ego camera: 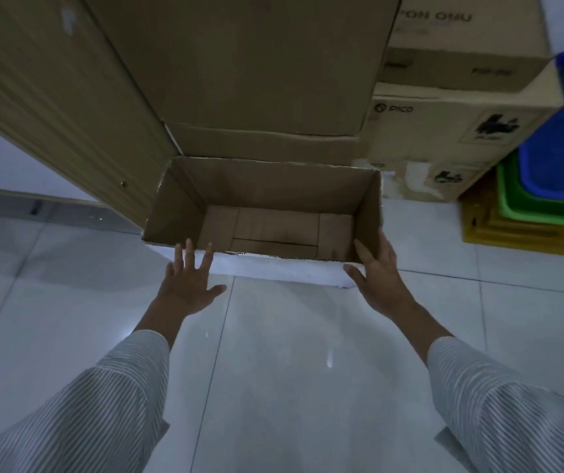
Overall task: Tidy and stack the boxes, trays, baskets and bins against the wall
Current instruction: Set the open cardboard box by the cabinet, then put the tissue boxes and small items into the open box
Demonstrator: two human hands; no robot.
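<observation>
An open, empty cardboard box (263, 186) with a white outer face sits on the tiled floor in front of a stack of closed cardboard boxes (249, 63). My right hand (377, 268) grips the open box's near right corner, fingers inside the wall and thumb outside. My left hand (190, 278) is spread flat with fingers apart, touching or just short of the box's near left edge; it holds nothing.
Printed cartons (458, 131) are stacked to the right of the pile. Further right, blue (560, 158), green (526, 206) and yellow (499, 233) plastic bins are nested on the floor. A wooden door or panel (51, 97) stands at the left. Pale tiled floor (290, 353) lies beneath my arms.
</observation>
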